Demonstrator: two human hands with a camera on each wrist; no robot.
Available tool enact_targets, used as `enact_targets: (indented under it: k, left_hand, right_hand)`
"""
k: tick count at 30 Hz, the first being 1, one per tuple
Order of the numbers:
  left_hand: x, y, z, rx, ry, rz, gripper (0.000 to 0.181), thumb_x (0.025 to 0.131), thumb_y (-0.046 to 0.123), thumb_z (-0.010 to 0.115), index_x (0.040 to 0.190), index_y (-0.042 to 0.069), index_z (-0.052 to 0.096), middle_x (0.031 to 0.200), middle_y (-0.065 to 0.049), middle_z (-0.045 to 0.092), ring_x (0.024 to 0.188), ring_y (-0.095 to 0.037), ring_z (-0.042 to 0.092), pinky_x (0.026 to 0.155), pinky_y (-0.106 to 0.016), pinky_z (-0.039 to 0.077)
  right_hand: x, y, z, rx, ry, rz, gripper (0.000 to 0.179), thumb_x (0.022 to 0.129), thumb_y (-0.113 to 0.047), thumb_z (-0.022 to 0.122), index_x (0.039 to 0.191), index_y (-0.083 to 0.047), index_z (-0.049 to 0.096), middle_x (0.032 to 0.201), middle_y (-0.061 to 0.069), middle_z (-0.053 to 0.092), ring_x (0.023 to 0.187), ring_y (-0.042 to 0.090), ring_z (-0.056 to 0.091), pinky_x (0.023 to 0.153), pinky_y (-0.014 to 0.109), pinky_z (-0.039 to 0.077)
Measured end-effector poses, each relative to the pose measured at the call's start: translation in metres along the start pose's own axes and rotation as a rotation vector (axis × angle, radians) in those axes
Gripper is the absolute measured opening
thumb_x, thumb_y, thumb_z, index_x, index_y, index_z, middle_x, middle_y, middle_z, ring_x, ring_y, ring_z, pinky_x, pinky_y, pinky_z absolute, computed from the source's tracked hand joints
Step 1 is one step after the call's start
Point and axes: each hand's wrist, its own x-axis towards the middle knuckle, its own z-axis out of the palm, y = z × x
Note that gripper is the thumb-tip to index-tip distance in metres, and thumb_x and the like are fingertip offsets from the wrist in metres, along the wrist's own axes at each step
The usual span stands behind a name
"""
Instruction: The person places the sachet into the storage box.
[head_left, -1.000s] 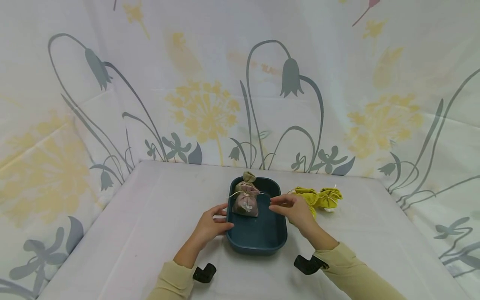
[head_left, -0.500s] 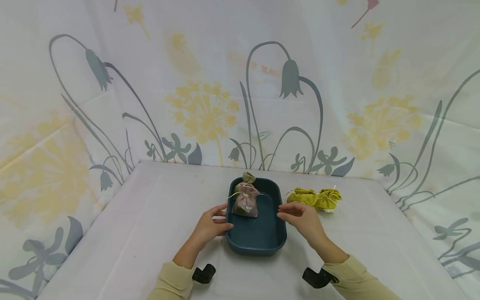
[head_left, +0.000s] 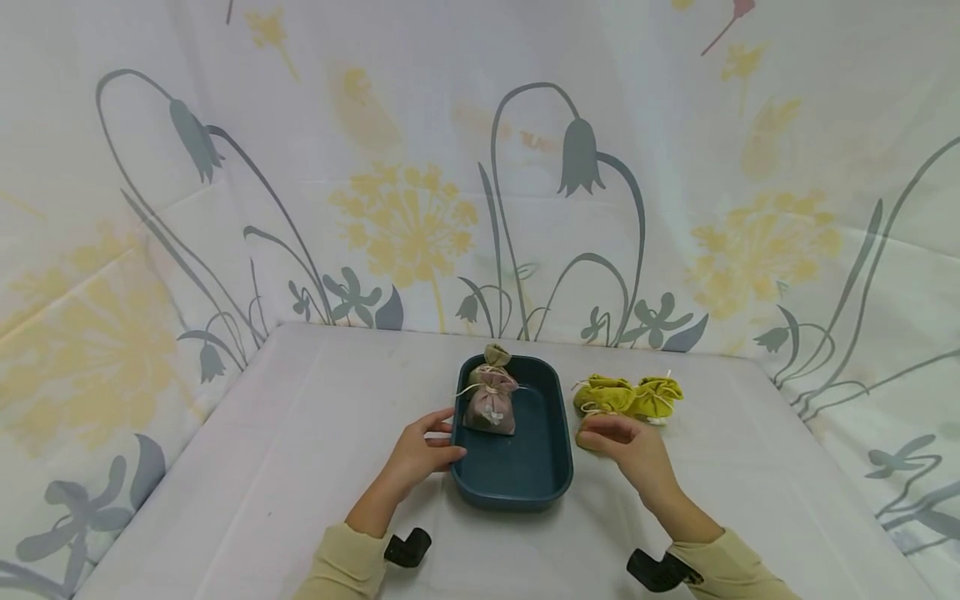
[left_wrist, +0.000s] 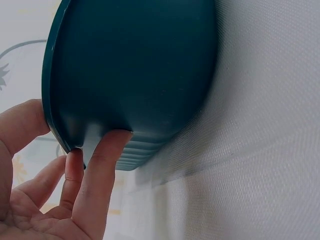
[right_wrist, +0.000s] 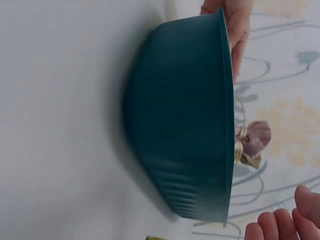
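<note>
A dark teal plastic bin (head_left: 517, 467) stands on the table, with a pink drawstring pouch (head_left: 491, 410) and an olive one (head_left: 497, 356) behind it at its far left. My left hand (head_left: 420, 446) grips the bin's left rim, thumb over the edge and fingers against the outer wall (left_wrist: 135, 65). To the right of the bin, my right hand (head_left: 626, 450) hovers palm inward, fingers loosely bent by two yellow drawstring pouches (head_left: 606, 394). In the right wrist view nothing shows between its fingers (right_wrist: 284, 225). A bit of yellowish fabric (head_left: 584, 444) peeks out under its fingertips.
White cloth covers the table (head_left: 315, 400). A flower-printed curtain (head_left: 420, 225) rises behind the table and along both sides. Black wrist cameras (head_left: 408, 547) sit at both cuffs.
My right hand has drawn back from over the bin, rightward and toward me, to beside the yellow pouches. The left hand stays on the bin's rim.
</note>
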Motion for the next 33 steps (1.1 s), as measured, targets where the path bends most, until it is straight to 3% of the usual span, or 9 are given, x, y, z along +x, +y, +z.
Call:
enact_targets:
  k: [9, 18, 26, 33]
  left_hand:
    - [-0.015, 0.023, 0.001, 0.004, -0.004, 0.009, 0.061, 0.081, -0.003, 0.068, 0.137, -0.003, 0.041, 0.119, -0.025, 0.046, 0.107, -0.039, 0.055, 0.072, -0.037, 0.056]
    - [0.002, -0.003, -0.001, -0.001, 0.001, 0.005, 0.066, 0.080, 0.002, 0.071, 0.139, 0.003, 0.042, 0.122, -0.021, 0.047, 0.105, -0.031, 0.057, 0.071, -0.037, 0.056]
    - [0.000, -0.002, -0.001, 0.004, 0.001, 0.012, 0.065, 0.080, 0.003, 0.072, 0.138, 0.003, 0.043, 0.120, -0.020, 0.048, 0.104, -0.030, 0.058, 0.071, -0.036, 0.056]
    - [0.000, -0.001, -0.001, 0.002, 0.002, 0.016, 0.065, 0.080, 0.003, 0.072, 0.138, 0.003, 0.043, 0.120, -0.020, 0.048, 0.105, -0.031, 0.057, 0.071, -0.036, 0.056]
  right_hand:
    - [0.000, 0.012, -0.018, -0.041, 0.055, 0.027, 0.042, 0.082, -0.021, 0.073, 0.114, 0.004, 0.063, 0.104, 0.011, 0.066, 0.086, 0.002, 0.060, 0.074, 0.016, 0.049]
    - [0.005, 0.027, -0.039, -0.094, 0.149, -0.012, 0.039, 0.083, -0.021, 0.072, 0.112, 0.004, 0.063, 0.103, 0.009, 0.067, 0.082, -0.003, 0.059, 0.071, 0.013, 0.048]
    - [0.010, 0.040, -0.056, -0.103, 0.269, 0.012, 0.044, 0.083, -0.024, 0.072, 0.114, 0.005, 0.062, 0.087, -0.015, 0.066, 0.077, -0.007, 0.057, 0.067, 0.010, 0.047]
    - [0.017, 0.048, -0.069, -0.102, 0.357, 0.026, 0.043, 0.082, -0.023, 0.073, 0.114, 0.004, 0.062, 0.083, -0.023, 0.062, 0.075, -0.010, 0.056, 0.065, 0.008, 0.045]
